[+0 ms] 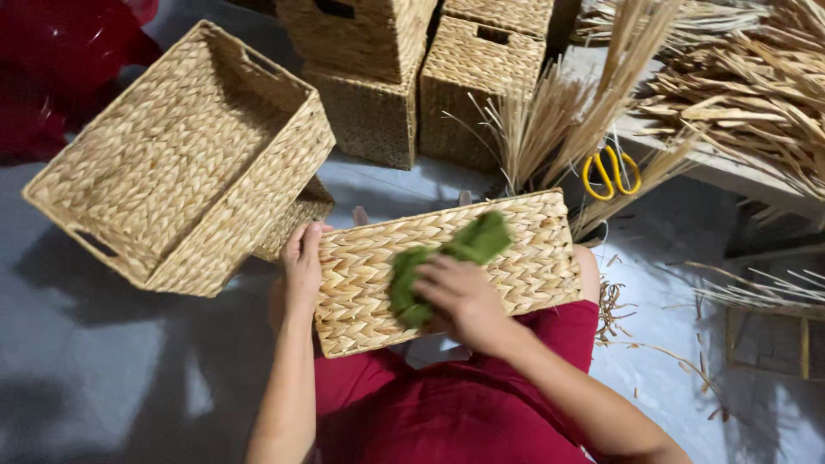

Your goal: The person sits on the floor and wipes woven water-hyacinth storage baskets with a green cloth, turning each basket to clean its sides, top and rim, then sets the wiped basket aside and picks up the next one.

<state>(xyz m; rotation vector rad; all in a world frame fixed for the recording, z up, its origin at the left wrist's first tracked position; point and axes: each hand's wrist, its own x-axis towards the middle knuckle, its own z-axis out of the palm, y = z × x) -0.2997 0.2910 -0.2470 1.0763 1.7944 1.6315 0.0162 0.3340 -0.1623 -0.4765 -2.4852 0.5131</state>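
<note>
Woven straw basket lying on its side across the person's lap, one flat wall facing up. Right hand presses on that wall, fingers closed around a green cloth that lies on the weave. Left hand grips the basket's left edge, fingers curled over the rim. Beyond the basket's left end, a larger open basket sits tilted on the grey floor. Behind the basket stand three stacked baskets. To its upper right, yellow-handled scissors rest on a bench among loose straw strips; a straw bundle rises just behind the basket's far edge.
</note>
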